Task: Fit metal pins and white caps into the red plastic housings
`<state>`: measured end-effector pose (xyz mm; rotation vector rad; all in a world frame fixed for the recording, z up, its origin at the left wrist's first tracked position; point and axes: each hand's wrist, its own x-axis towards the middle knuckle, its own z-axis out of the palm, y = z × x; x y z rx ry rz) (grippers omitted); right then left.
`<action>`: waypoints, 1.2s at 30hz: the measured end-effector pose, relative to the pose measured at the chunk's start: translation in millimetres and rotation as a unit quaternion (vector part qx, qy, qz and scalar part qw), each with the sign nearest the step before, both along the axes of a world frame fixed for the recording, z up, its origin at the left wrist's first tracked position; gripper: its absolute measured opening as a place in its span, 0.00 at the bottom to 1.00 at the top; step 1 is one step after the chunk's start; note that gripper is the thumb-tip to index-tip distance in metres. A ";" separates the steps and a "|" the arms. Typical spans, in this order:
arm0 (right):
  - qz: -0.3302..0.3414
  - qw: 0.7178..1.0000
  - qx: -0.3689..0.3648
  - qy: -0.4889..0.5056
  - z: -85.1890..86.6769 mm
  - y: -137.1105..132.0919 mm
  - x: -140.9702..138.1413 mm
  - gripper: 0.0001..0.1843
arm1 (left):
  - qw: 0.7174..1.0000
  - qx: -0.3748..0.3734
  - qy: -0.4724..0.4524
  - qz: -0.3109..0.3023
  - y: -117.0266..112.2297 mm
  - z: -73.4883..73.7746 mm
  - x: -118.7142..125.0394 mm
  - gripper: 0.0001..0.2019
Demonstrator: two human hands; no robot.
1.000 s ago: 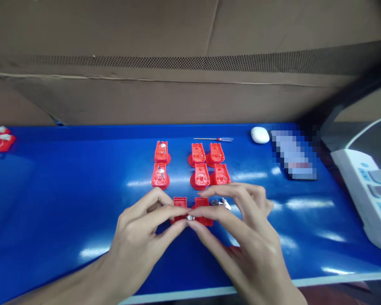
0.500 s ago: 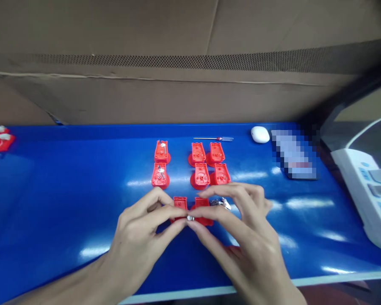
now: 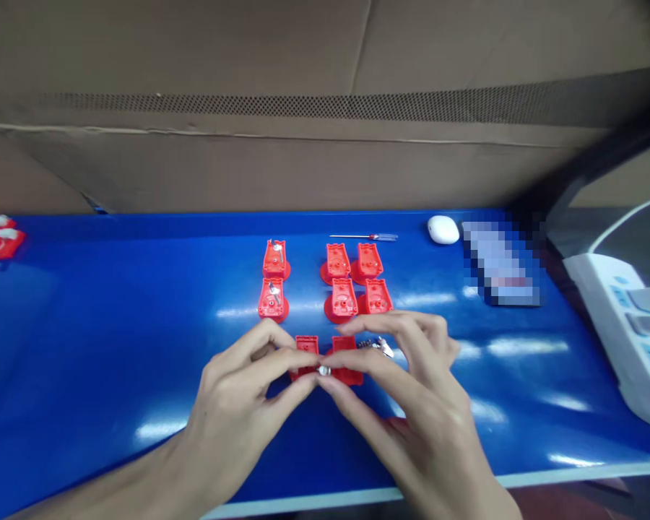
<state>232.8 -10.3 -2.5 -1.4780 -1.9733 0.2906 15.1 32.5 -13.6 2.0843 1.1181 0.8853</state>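
Observation:
Between the fingertips of my left hand (image 3: 249,404) and my right hand (image 3: 412,397) is a small shiny metal part (image 3: 323,370). Both hands pinch it with thumb and index finger, and the fingertips cover most of it. Just beyond it lie a red plastic housing (image 3: 306,345) on the left and a second red housing (image 3: 345,349) on the right, both partly hidden by my fingers. Several small metal pieces (image 3: 382,347) lie past my right index finger, partly covered.
Two red housings (image 3: 271,303) with metal pieces inside stand at the back left; several more red housings (image 3: 344,295) stand at the back middle. Behind them lies a screwdriver (image 3: 364,237). A white rounded case (image 3: 443,230), a blurred-out flat object (image 3: 501,263) and a white device (image 3: 628,325) are right.
The small metal part has turned slightly between my fingertips. Both hands stay in almost the same place.

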 end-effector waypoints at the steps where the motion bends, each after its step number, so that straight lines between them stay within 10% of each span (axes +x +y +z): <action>1: 0.000 1.000 -0.002 0.000 0.0 -0.1 0.1 0.10 | 1.000 -0.002 0.000 0.002 -0.2 -0.3 0.0 0.11; 16: -0.064 0.993 0.056 0.087 -0.9 -29.7 30.7 0.25 | 0.990 0.014 0.105 0.095 -22.5 4.8 -8.3 0.27; 25: -0.087 0.996 -0.014 0.023 -41.3 -42.7 66.6 0.12 | 0.972 -0.093 0.041 0.211 -52.5 -21.3 -0.1 0.32; 36: -0.039 0.993 -0.002 -0.112 -33.7 -12.4 55.2 0.07 | 0.962 -0.110 -0.027 0.250 -50.5 -27.6 9.3 0.35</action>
